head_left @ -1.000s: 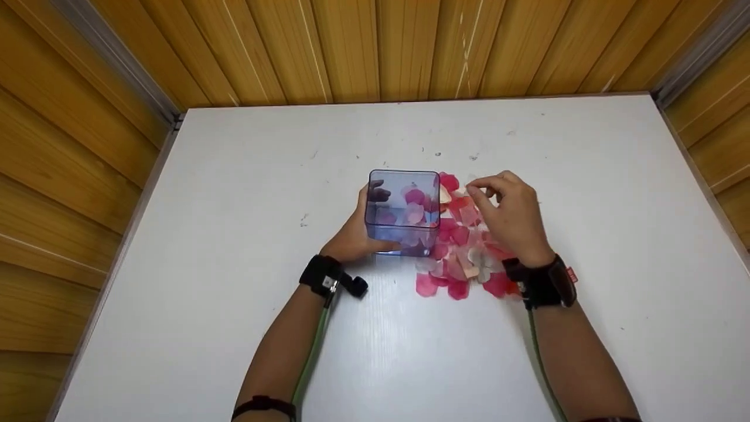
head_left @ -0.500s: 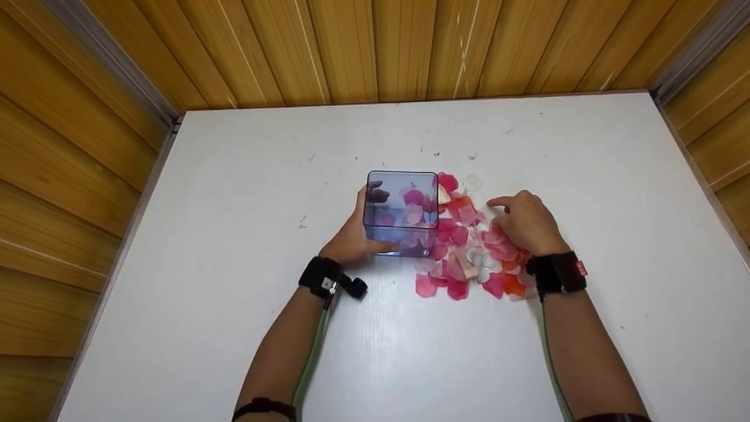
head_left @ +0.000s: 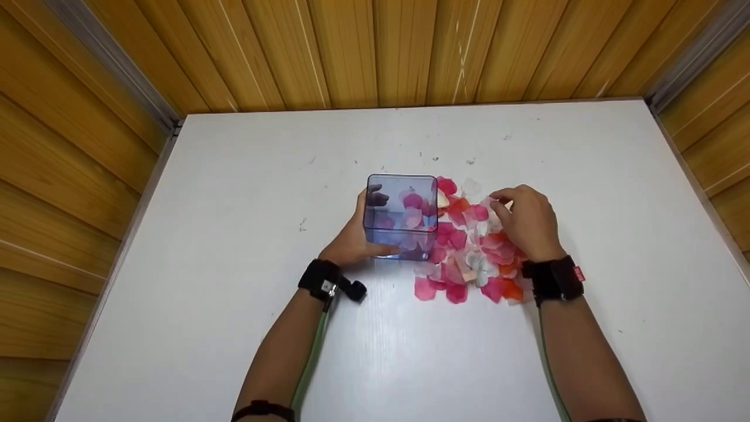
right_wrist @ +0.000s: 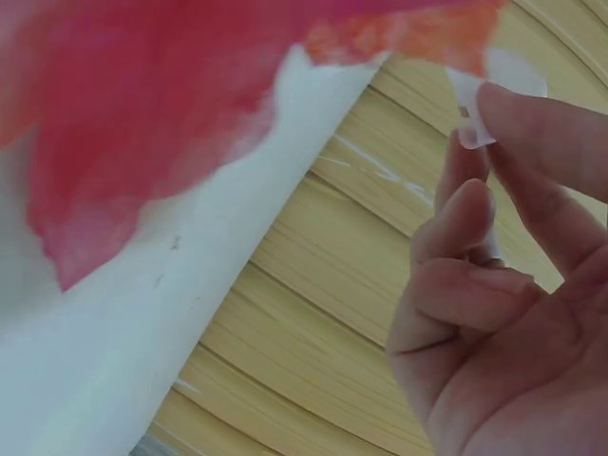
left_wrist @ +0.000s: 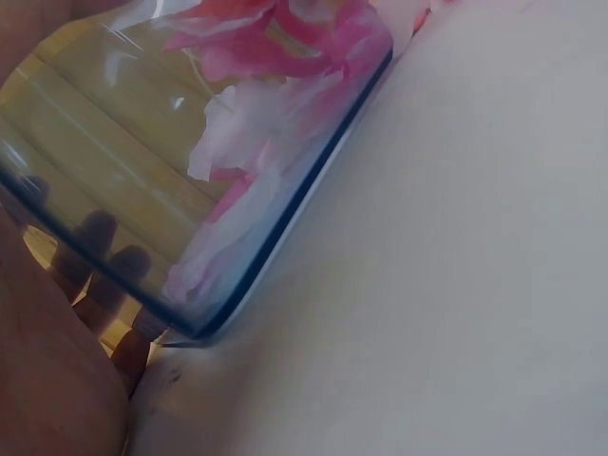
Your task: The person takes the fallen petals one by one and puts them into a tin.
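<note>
A clear bluish plastic box point(head_left: 401, 243) stands on the table, with several pink and white petals point(left_wrist: 247, 133) visible in it. My left hand point(head_left: 348, 239) grips the box from its left side, thumb along the near wall and fingers behind the far one. Right of the box lies a loose spread of pink, red, orange and white petals point(head_left: 451, 234). Over the right edge of that spread, my right hand point(head_left: 530, 220) pinches a white petal point(right_wrist: 513, 81) between thumb and fingertip. The other fingers are curled in the right wrist view.
The white table point(head_left: 234, 176) carries small dark marks toward its far side. Yellow wood-look panels point(head_left: 351, 53) rise behind and at both sides. A camera on a black strap point(head_left: 328, 278) sits on the left wrist, close to the tabletop.
My right hand has moved right and nearer, away from the box's side, and now pinches a white petal at the spread's right edge. The left hand and the box have stayed in place.
</note>
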Tool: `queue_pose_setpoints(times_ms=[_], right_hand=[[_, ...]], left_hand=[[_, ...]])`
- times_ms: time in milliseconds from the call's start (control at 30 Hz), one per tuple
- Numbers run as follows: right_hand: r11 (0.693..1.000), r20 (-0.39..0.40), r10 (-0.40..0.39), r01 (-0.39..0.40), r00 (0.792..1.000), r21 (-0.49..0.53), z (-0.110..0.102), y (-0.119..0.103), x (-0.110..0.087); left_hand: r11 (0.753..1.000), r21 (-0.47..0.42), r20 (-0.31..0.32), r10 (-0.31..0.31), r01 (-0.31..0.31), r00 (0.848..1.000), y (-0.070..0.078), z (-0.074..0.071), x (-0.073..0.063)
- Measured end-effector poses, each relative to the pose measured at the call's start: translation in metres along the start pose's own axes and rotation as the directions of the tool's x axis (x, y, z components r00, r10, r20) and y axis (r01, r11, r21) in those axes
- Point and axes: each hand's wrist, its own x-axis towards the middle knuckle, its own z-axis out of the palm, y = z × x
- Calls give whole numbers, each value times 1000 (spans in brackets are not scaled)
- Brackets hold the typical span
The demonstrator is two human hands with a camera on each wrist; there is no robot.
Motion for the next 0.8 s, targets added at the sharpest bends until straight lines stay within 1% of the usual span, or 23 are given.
queue_pose_setpoints(times_ms=[100, 200, 267, 333, 400, 467, 500, 567, 600, 633, 667, 700, 733, 800], right_hand=[[998, -49, -30, 33, 998, 52, -1, -7, -2], [991, -113, -64, 76, 992, 107, -2, -17, -4], [983, -158, -101, 123, 982, 138, -2, -27, -7], [967, -210, -154, 190, 966, 167, -1, -38, -11], [940, -259, -211, 268, 943, 210, 2, -49, -14], [897, -288, -248, 332, 925, 293, 7, -60, -19], [868, -290, -257, 352, 922, 351, 10, -65, -21], [809, -278, -262, 367, 924, 458, 17, -74, -26], [786, -268, -262, 366, 927, 498, 21, -78, -29], [770, -259, -261, 362, 930, 526, 26, -81, -31], [759, -251, -263, 361, 931, 541, 30, -84, -32], [757, -251, -267, 364, 930, 543, 34, -87, -33], [764, -253, -271, 367, 929, 531, 38, -90, -34], [780, -255, -284, 377, 924, 499, 45, -92, -35]], left_hand=[[1000, 3, 1, 9, -9, 1000, 0, 0, 0], [1000, 6, 2, 8, -8, 1000, 0, 0, 0], [1000, -4, 6, 9, -9, 1000, 0, 0, 0], [1000, -7, 5, 16, -16, 1000, 0, 0, 0], [1000, -13, 3, 23, -23, 1000, 1, 0, 1], [999, -20, 3, 26, -26, 1000, 0, -1, 1], [999, -23, 2, 25, -25, 1000, 0, -1, 1], [999, -32, 4, 16, -16, 1000, 0, -1, 1], [999, -38, 5, 11, -11, 1000, 0, -1, 1], [999, -40, 4, 6, -6, 1000, 0, -1, 1], [999, -37, 5, 0, 0, 1000, 0, -1, 1], [999, -34, 4, -4, 4, 1000, 0, 0, 1], [999, -33, 5, -11, 11, 1000, 0, 0, 1], [1000, -4, 7, -19, 19, 1000, 0, 0, 0]])
